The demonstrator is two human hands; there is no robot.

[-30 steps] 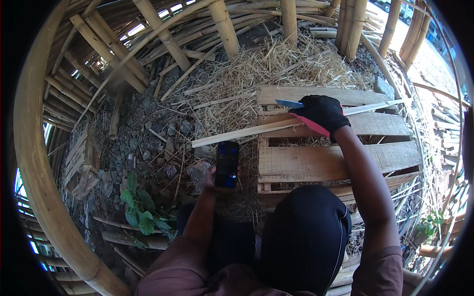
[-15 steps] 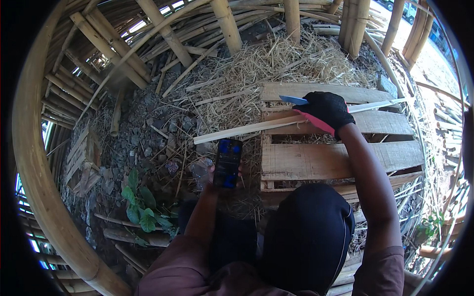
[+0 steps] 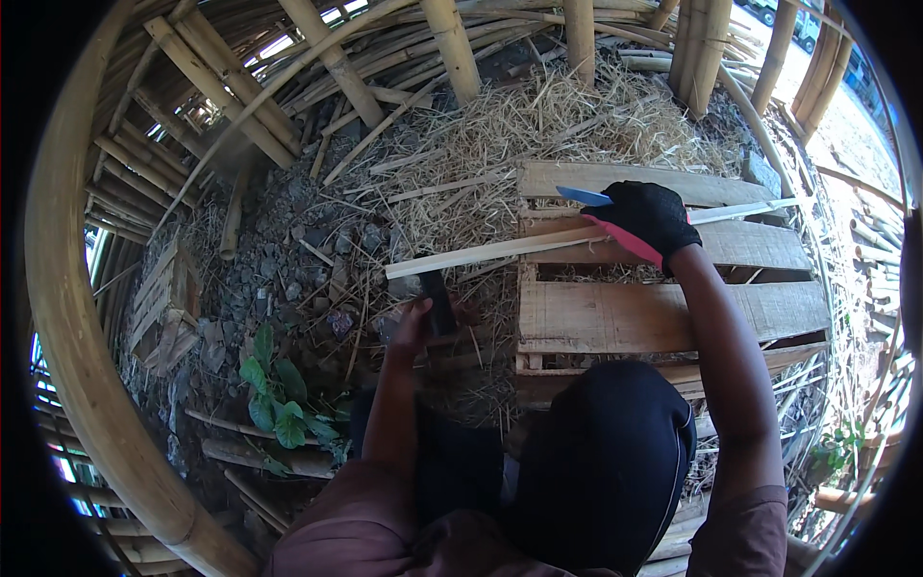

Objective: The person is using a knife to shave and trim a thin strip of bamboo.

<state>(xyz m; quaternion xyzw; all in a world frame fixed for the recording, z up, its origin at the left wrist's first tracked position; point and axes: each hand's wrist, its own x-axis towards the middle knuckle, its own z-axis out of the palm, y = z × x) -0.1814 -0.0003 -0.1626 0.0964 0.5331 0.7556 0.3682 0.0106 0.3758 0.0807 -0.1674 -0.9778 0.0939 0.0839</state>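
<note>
My right hand [image 3: 646,213], in a black glove with a red cuff, grips a blue-bladed knife [image 3: 584,196] and presses on a long pale wooden strip [image 3: 481,256]. The strip lies slanted across a wooden pallet [image 3: 673,313], and its left end juts out over the straw. My bare left hand [image 3: 411,325] holds a flat dark rectangular object [image 3: 440,300] just below that free end. The object is upright and seen edge-on. A second thin pale strip [image 3: 740,210] runs to the right from under the gloved hand.
Straw [image 3: 538,125] and grey stones [image 3: 298,260] cover the ground. Bamboo poles [image 3: 452,48] lean at the back, and a thick curved bamboo [image 3: 77,317] bounds the left. A green plant [image 3: 274,399] grows at lower left. A dark rounded shape [image 3: 606,462] hides the pallet's near edge.
My left hand has lifted the dark object and turned it from face-up to edge-on, closer to the strip's free end. The gloved right hand stays on the strip.
</note>
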